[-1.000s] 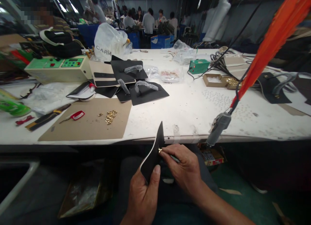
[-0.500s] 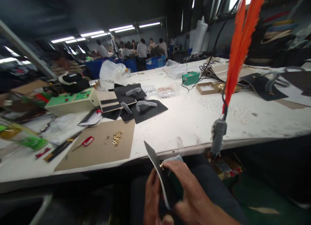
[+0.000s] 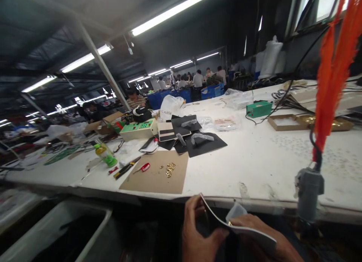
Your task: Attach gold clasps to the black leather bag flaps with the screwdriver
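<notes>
Low at the bottom edge of the view, below the table's front edge, both my hands hold a thin dark leather panel (image 3: 240, 228) with a pale edge. My left hand (image 3: 198, 232) grips its left end, fingers curled over the top and thumb under it. My right hand (image 3: 257, 235) lies over and under the panel's right part, fingers closed on it. A small gold fitting (image 3: 229, 224) shows by my right fingertips. On the table ahead lies a brown cardboard sheet (image 3: 155, 177) with a small heap of gold fittings (image 3: 170, 168).
The long white table (image 3: 254, 160) carries black panels (image 3: 205, 143), a green-topped control box (image 3: 138, 129), a green bottle (image 3: 104, 154), red-handled snips (image 3: 144, 167), a white bag (image 3: 171, 105) and a cardboard tray (image 3: 284, 121). A grey hanging tool (image 3: 308, 194) with an orange tassel (image 3: 333, 69) hangs at right. Several people work far behind.
The view has swung up and left, showing the ceiling. The panel has tipped from standing upright to lying almost flat between my hands, which sit lower in view.
</notes>
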Demonstrator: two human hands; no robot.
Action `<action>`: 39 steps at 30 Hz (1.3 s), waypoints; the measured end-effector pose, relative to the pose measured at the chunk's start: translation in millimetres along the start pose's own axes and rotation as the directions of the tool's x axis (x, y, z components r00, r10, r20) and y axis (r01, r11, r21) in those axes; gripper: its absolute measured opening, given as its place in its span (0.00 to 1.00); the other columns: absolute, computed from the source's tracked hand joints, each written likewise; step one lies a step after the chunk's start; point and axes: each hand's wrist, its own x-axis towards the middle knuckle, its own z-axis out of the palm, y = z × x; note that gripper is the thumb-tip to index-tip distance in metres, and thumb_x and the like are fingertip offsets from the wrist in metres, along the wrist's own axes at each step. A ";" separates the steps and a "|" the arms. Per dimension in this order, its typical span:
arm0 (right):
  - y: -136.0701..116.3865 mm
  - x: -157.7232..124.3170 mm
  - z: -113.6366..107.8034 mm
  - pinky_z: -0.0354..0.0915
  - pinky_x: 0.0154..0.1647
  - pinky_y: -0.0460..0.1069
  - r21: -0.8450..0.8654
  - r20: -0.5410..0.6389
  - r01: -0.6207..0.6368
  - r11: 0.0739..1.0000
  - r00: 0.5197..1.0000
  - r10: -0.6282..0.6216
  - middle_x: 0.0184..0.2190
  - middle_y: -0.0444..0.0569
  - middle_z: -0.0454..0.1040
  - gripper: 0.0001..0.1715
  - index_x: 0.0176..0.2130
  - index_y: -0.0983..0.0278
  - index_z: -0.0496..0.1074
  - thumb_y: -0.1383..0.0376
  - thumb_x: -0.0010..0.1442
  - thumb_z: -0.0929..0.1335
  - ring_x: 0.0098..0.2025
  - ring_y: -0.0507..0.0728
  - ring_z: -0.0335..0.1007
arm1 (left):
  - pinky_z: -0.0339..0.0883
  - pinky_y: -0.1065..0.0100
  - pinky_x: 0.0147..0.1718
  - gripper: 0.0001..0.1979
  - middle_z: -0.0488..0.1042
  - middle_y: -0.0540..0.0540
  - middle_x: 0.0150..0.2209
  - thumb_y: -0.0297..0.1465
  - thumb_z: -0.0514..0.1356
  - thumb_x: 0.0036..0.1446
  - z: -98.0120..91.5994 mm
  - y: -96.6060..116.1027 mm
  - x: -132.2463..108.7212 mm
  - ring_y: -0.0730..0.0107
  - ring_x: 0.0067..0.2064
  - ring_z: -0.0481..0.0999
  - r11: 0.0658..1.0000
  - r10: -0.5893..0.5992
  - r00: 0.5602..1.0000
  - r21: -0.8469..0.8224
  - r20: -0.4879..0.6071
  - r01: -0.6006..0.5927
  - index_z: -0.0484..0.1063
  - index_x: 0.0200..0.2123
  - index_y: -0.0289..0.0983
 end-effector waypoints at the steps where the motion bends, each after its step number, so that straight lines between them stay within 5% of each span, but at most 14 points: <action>1: -0.1 -0.9 -2.4 0.78 0.50 0.50 0.039 0.029 -0.048 0.998 0.998 0.047 0.47 0.49 0.83 0.15 0.55 0.50 0.79 0.59 0.73 0.67 0.47 0.62 0.82 | 0.73 0.54 0.59 0.41 0.76 0.40 0.60 0.34 0.78 0.39 -0.1 2.5 1.8 0.49 0.58 0.78 0.999 0.004 1.000 0.035 0.019 -0.005 0.73 0.59 0.43; 3: 0.4 -0.6 -6.8 0.77 0.48 0.51 0.103 0.058 -0.151 0.983 0.988 0.145 0.44 0.48 0.82 0.14 0.51 0.52 0.80 0.59 0.73 0.66 0.44 0.61 0.81 | 0.71 0.53 0.61 0.41 0.78 0.40 0.58 0.33 0.77 0.42 0.8 5.8 7.0 0.50 0.58 0.78 0.999 -0.027 0.993 0.046 0.116 0.022 0.71 0.61 0.43; 8: 7.8 10.8 -17.4 0.72 0.41 0.49 0.170 0.064 -0.435 0.884 0.900 0.431 0.34 0.45 0.79 0.15 0.37 0.61 0.79 0.55 0.70 0.67 0.37 0.59 0.76 | 0.75 0.62 0.45 0.23 0.83 0.46 0.39 0.35 0.74 0.48 12.6 3.6 30.2 0.59 0.42 0.82 0.989 -0.148 0.926 0.062 0.346 0.135 0.76 0.48 0.38; 13: 23.3 23.4 -25.5 0.68 0.35 0.47 0.275 0.123 -0.605 0.747 0.793 0.597 0.34 0.46 0.79 0.17 0.41 0.64 0.79 0.54 0.66 0.69 0.35 0.57 0.75 | 0.74 0.64 0.43 0.21 0.82 0.49 0.38 0.37 0.74 0.49 28.7 -5.5 51.7 0.61 0.41 0.81 0.980 -0.200 0.904 0.089 0.377 0.180 0.76 0.45 0.38; 18: 43.6 45.4 -33.5 0.71 0.34 0.48 0.175 0.127 -0.724 0.667 0.689 0.714 0.36 0.51 0.83 0.20 0.42 0.67 0.81 0.52 0.62 0.73 0.37 0.61 0.79 | 0.75 0.60 0.47 0.23 0.83 0.44 0.45 0.35 0.73 0.51 45.2 -16.8 76.7 0.56 0.46 0.82 0.955 -0.275 0.852 0.021 0.446 0.297 0.75 0.49 0.36; 26: 88.1 91.3 -29.1 0.68 0.32 0.48 -0.074 -0.055 -0.805 0.589 0.593 0.804 0.35 0.55 0.83 0.15 0.39 0.69 0.81 0.58 0.63 0.72 0.38 0.63 0.81 | 0.76 0.60 0.39 0.21 0.84 0.44 0.38 0.28 0.69 0.45 72.2 -36.2 131.3 0.56 0.38 0.83 0.887 -0.431 0.771 0.067 0.469 0.456 0.76 0.45 0.34; 35: 107.4 112.3 -19.6 0.67 0.37 0.51 -0.383 -0.156 -0.815 0.434 0.520 0.840 0.40 0.61 0.83 0.17 0.43 0.70 0.81 0.59 0.61 0.71 0.43 0.67 0.80 | 0.74 0.62 0.34 0.15 0.83 0.44 0.35 0.28 0.66 0.47 88.4 -52.7 155.5 0.55 0.37 0.83 0.894 -0.399 0.787 0.392 0.470 0.219 0.76 0.41 0.36; 37: 106.4 114.0 -19.4 0.67 0.37 0.51 -0.370 -0.157 -0.823 0.431 0.512 0.844 0.41 0.61 0.83 0.17 0.43 0.69 0.81 0.60 0.59 0.72 0.43 0.67 0.80 | 0.76 0.58 0.40 0.22 0.83 0.40 0.41 0.30 0.66 0.48 86.8 -52.9 158.6 0.52 0.42 0.83 0.875 -0.359 0.810 0.468 0.464 0.120 0.75 0.48 0.34; 39: 105.3 114.8 -20.1 0.68 0.37 0.50 -0.363 -0.150 -0.820 0.442 0.519 0.841 0.42 0.59 0.83 0.16 0.43 0.68 0.82 0.60 0.59 0.72 0.43 0.66 0.80 | 0.74 0.51 0.51 0.34 0.79 0.33 0.53 0.33 0.67 0.50 83.0 -56.2 160.2 0.46 0.52 0.81 0.838 -0.220 0.878 0.543 0.425 -0.053 0.68 0.61 0.31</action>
